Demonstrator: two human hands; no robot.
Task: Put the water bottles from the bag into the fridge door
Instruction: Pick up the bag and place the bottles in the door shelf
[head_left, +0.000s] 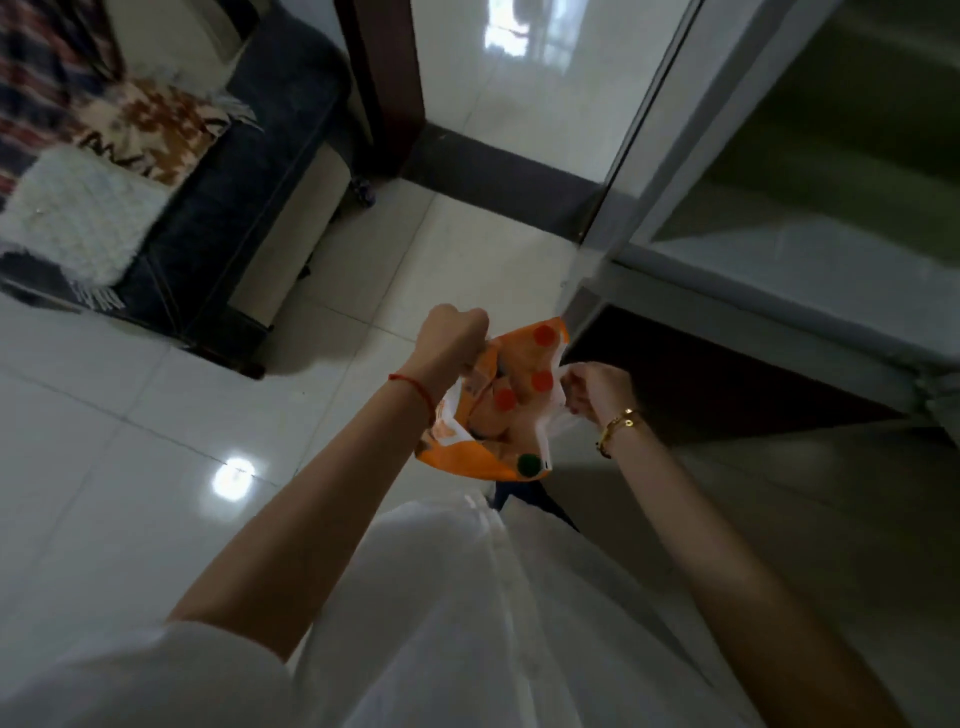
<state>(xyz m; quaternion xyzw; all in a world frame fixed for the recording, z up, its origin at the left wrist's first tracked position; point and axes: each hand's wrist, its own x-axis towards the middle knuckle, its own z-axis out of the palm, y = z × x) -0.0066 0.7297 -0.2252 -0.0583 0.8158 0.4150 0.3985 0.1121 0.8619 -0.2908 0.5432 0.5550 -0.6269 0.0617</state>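
An orange plastic bag (483, 457) with white panels hangs in front of me above the floor, its mouth pulled apart. My left hand (452, 340) is fisted on the bag's left edge. My right hand (592, 389) pinches the bag's white right edge. Inside the bag I see three red round bottle caps, one of them (543, 382) near the middle, and a green cap (529, 461) at the near edge. The bottles' bodies are hidden by the bag. The fridge (810, 218) stands at the right with its grey door edge close to the bag.
A dark sofa (208, 228) with patterned blankets stands at the left. Glossy white floor tiles (156, 441) spread below. A dark wooden door frame (384, 78) and a dark threshold strip lie ahead. A dark panel sits low on the fridge beside my right hand.
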